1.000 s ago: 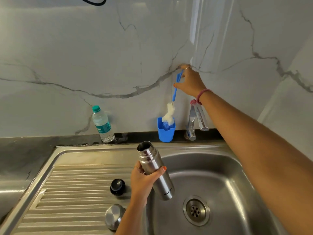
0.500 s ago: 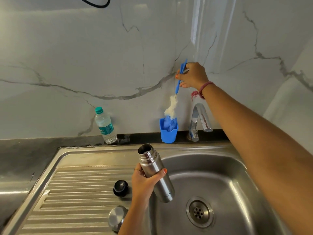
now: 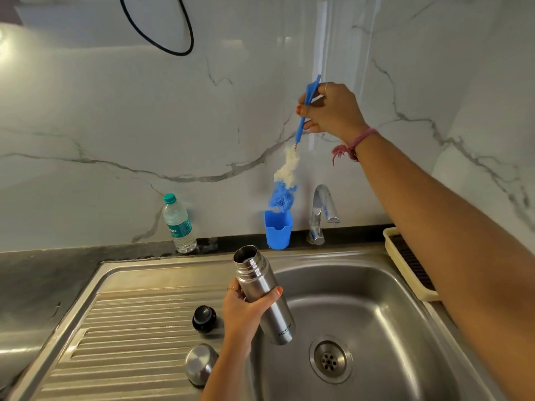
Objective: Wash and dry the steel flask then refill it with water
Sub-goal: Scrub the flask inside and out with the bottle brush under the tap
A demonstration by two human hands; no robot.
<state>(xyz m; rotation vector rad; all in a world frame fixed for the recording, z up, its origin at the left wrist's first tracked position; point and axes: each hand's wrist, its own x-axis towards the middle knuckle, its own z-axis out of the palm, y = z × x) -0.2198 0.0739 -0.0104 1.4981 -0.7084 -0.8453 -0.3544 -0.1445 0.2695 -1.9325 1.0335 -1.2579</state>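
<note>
Lifted since a moment ago, the brush (image 3: pixel 290 169) now hangs clear of its blue cup (image 3: pixel 278 229), bristles down, pinched by the handle in the right hand (image 3: pixel 333 110) high at the far wall. Below and nearer, the flask (image 3: pixel 264 293) leans over the sink (image 3: pixel 376 285) with its open mouth tilted up and to the far left, gripped around its middle by the left hand (image 3: pixel 246 311). Getting the brush in likely means bringing it down and nearer, in line with that tilt; the two caps (image 3: pixel 204 318) lie on the drainboard at left.

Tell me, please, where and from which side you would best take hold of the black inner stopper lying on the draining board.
Take the black stopper by its rounded rim, coming straight down from above with the fingers on opposite sides. It sits flat and low on the ribbed draining board, with its domed top facing up and clear space all round, so probably only the rim offers purchase.
</note>
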